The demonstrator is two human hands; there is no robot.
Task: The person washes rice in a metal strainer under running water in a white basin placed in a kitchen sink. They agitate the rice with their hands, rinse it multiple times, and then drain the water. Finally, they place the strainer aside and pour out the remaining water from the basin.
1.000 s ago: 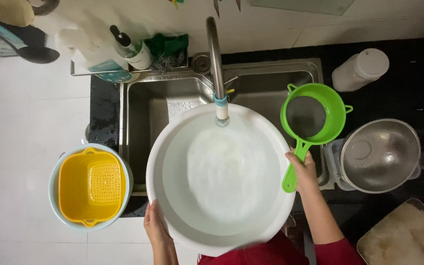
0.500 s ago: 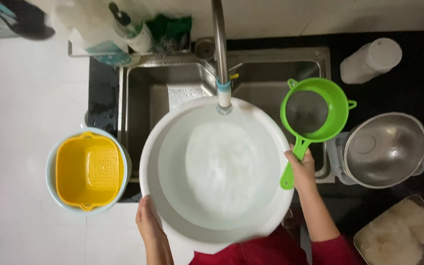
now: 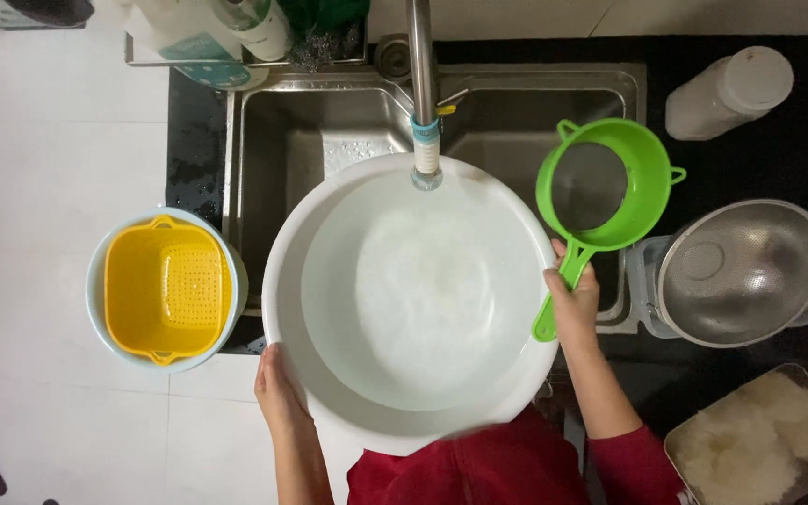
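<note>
Presently the left hand [image 3: 278,393] grips the near-left rim of a large white basin [image 3: 413,299], fingers curled over its edge. The right hand [image 3: 574,304] is closed around the handle of a green strainer [image 3: 600,192] while pressing the basin's right rim. The basin sits over the steel sink [image 3: 329,122], directly under the faucet [image 3: 421,84], and holds cloudy water. At the desk's far edge a white bottle with a teal label [image 3: 203,42] stands in a wire rack. A white cylindrical container [image 3: 729,92] lies toward the far-right corner. A yellow basket [image 3: 165,288] nests in a pale bowl left of the sink. A steel bowl [image 3: 741,271] and a tray of rice [image 3: 764,444] occupy the right side.
</note>
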